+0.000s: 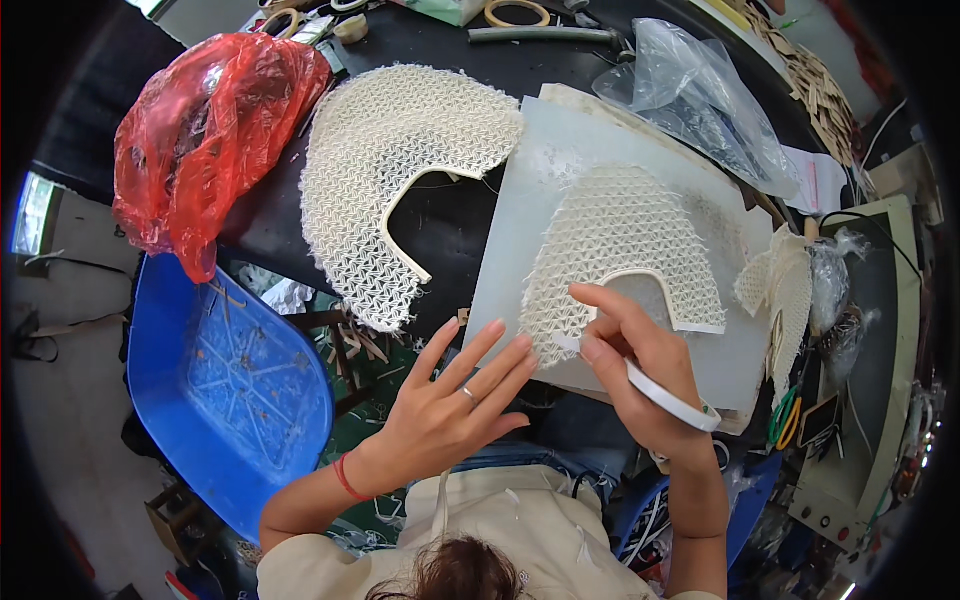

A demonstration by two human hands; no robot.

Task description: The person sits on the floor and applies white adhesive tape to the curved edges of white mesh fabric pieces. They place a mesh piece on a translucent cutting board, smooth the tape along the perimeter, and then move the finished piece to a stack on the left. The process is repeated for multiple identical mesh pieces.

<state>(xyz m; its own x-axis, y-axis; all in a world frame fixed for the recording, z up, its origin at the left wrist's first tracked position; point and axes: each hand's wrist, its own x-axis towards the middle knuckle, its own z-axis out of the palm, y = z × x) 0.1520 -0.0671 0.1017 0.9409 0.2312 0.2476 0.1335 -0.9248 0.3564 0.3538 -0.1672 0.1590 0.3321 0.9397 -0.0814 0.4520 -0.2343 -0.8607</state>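
Note:
A cream woven mesh piece [615, 215], curved like a horseshoe, lies on a pale grey board [515, 235]. Its inner curve has a smooth edging, and a white strip runs along its right end. At its near left end, a short white tape strip [567, 341] sits beside my right thumb. My right hand [645, 375] holds a roll of white tape [672, 398] against the palm, thumb and forefinger extended over the mesh. My left hand [455, 405] is open and flat, fingertips close to the mesh's near left end; whether they touch it I cannot tell.
A larger cream mesh piece [400, 130] lies left of the board on the black table. Further left are a red plastic bag [215, 130] and a blue bin [165, 400]. Clear plastic bags [690, 90] lie at the back right; mesh scraps [790, 285] hang at the right.

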